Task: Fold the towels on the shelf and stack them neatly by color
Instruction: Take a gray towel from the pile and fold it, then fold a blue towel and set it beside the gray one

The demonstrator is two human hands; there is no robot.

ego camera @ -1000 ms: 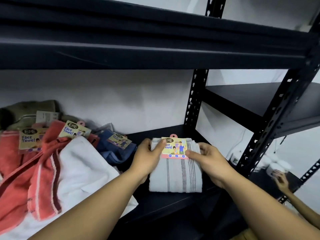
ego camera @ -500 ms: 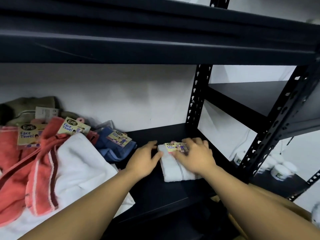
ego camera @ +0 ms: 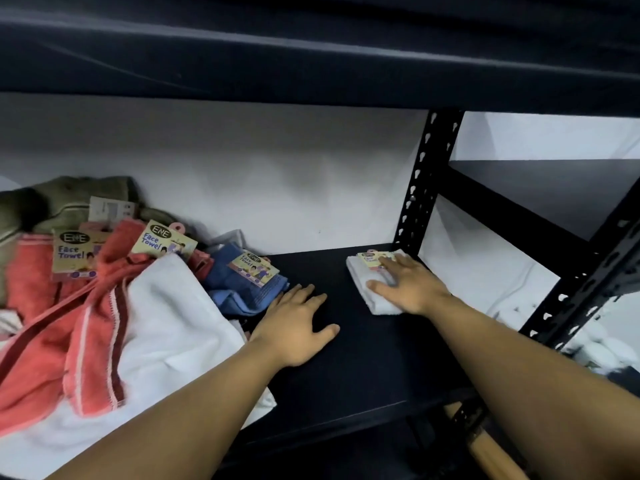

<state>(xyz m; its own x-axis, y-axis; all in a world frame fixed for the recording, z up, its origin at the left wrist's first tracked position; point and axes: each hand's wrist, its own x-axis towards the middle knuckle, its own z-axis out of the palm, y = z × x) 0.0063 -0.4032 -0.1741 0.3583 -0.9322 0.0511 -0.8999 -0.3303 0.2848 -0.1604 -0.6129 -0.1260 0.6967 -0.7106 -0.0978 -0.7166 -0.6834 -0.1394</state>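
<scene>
A small folded white towel (ego camera: 362, 278) with a label lies at the back right corner of the black shelf (ego camera: 363, 368). My right hand (ego camera: 408, 287) presses flat on top of it, fingers straight. My left hand (ego camera: 298, 327) rests open on the bare shelf, its fingertips beside a crumpled blue towel (ego camera: 239, 289). To the left lies a heap of unfolded towels: a large white one (ego camera: 166, 327), red ones (ego camera: 69, 327) with "Face Towel" tags, and an olive one (ego camera: 65, 199) at the back.
A black perforated upright (ego camera: 420, 188) stands right behind the folded towel. The upper shelf (ego camera: 311, 57) hangs low overhead. A second rack (ego camera: 561, 209) adjoins on the right, and a wooden stick (ego camera: 491, 455) shows below the shelf edge.
The folded white towel has been pushed back and right into the shelf corner under my right hand. My left hand came off it and moved left toward the blue towel.
</scene>
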